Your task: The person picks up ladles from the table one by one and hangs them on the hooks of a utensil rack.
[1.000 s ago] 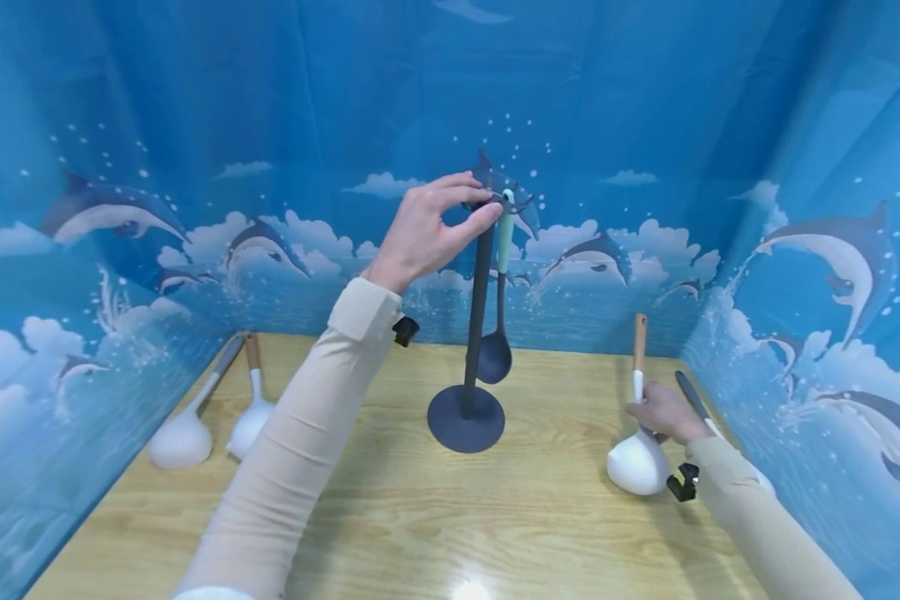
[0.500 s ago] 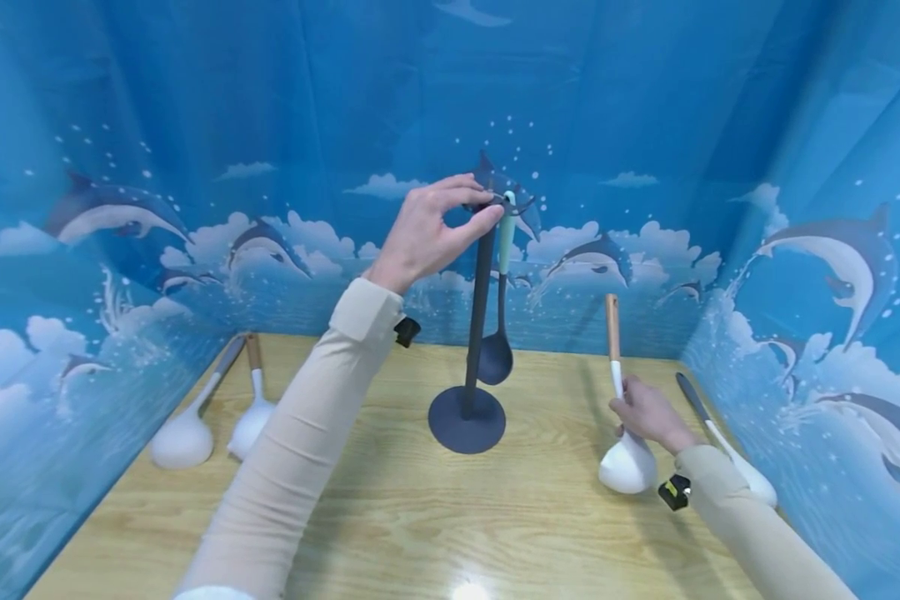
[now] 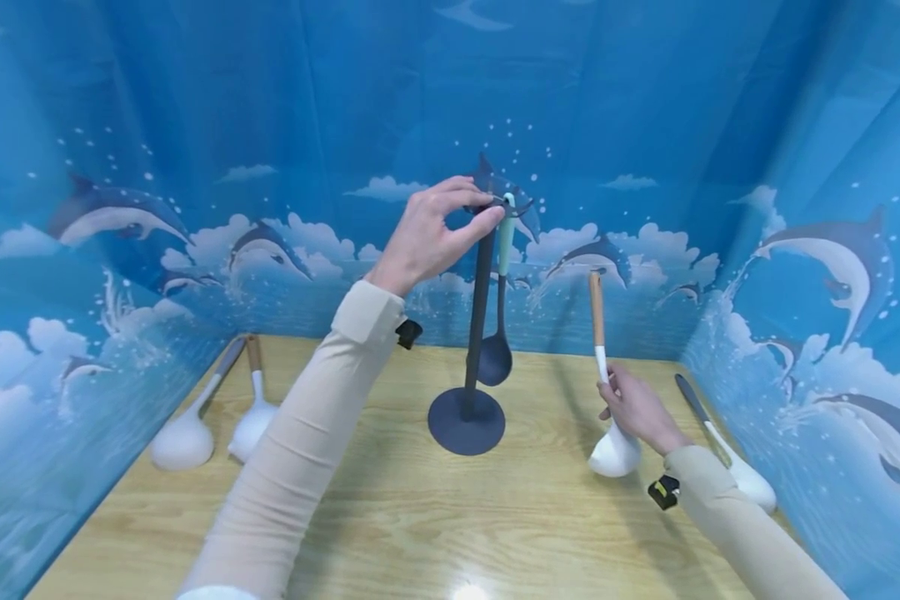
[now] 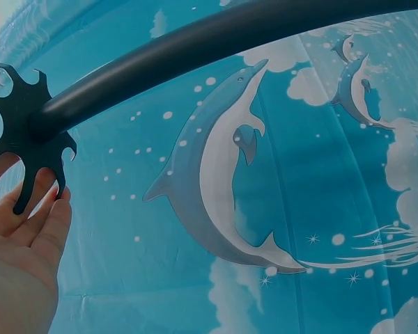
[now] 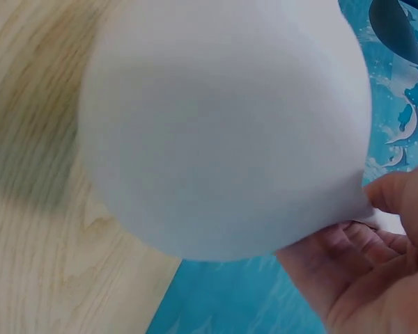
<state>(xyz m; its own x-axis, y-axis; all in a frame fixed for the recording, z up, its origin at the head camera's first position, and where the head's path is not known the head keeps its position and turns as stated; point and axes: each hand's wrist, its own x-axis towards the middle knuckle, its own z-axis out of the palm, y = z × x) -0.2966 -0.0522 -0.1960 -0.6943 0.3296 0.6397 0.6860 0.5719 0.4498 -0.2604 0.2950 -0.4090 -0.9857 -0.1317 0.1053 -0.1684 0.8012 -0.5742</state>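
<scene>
At the table's middle stands a dark utensil stand with a round base and a ring of hooks on top. My left hand pinches that hook ring between thumb and fingers; the left wrist view shows fingertips at the hooks. A black ladle with a mint handle hangs from a hook on the right side. To the right, my right hand grips a white ladle by its neck, wooden handle pointing up. Its white bowl fills much of the right wrist view, above the wood-grain table.
Two more white ladles lie at the left: one with a grey handle, one with a wooden handle partly behind the left sleeve. Another white utensil with a dark handle lies along the right edge. A blue dolphin-print curtain encloses the table.
My right hand has carried the white ladle up and to the left, towards the stand, uncovering the utensil at the right edge. The left hand stays on the hook ring.
</scene>
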